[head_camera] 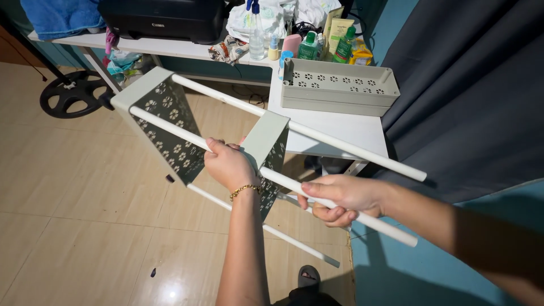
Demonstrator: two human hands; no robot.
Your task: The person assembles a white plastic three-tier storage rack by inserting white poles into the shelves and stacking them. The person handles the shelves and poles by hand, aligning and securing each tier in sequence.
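Left hand (228,164) and right hand (340,199) each curl tight around a white pole (317,195) of the pale-green shelf rack (170,122), two flower-perforated trays held tilted above the floor (68,226).

Left hand (228,164) centre of view, forearm rising near-vertical from the near edge, wrist straight with a gold bracelet; fingers curled shut, knuckles facing far; right hand (340,198) to its right and nearer, forearm entering from the right edge, sloping up-left; palm down, fingers wrapped closed, thumb pointing left.
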